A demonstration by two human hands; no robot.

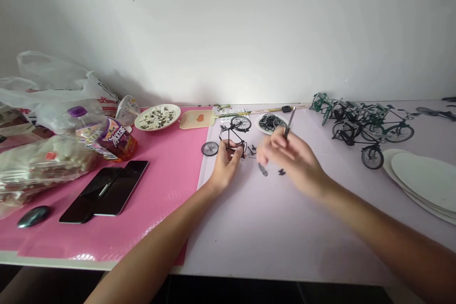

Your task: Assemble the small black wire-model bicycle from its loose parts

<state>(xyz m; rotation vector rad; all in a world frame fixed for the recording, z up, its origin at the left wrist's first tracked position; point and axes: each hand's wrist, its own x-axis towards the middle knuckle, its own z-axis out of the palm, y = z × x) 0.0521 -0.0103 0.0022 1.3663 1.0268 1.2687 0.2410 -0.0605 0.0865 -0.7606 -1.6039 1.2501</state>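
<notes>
My left hand point(226, 164) is closed on a black model bicycle point(231, 136), whose one fitted wheel point(241, 123) points away from me. A loose spoked wheel point(210, 148) lies on the table just left of that hand. In my right hand point(290, 159) a thin pen-like tool point(290, 121) is gripped, its silvery end pointing up. Between the hands, small dark parts lie on the table, among them a grey-black elongated piece point(262, 169) and a little black piece point(281, 172). Behind them sits a white plate point(259, 126) of black bicycle parts.
Several assembled model bicycles point(388, 126) stand at the right, near white oval plates point(423, 175). On the left pink mat point(160, 218) are two phones point(121, 187), a mouse point(34, 216), a drink bottle point(103, 135) and plastic bags point(53, 90). A bowl point(156, 127) holds small pieces.
</notes>
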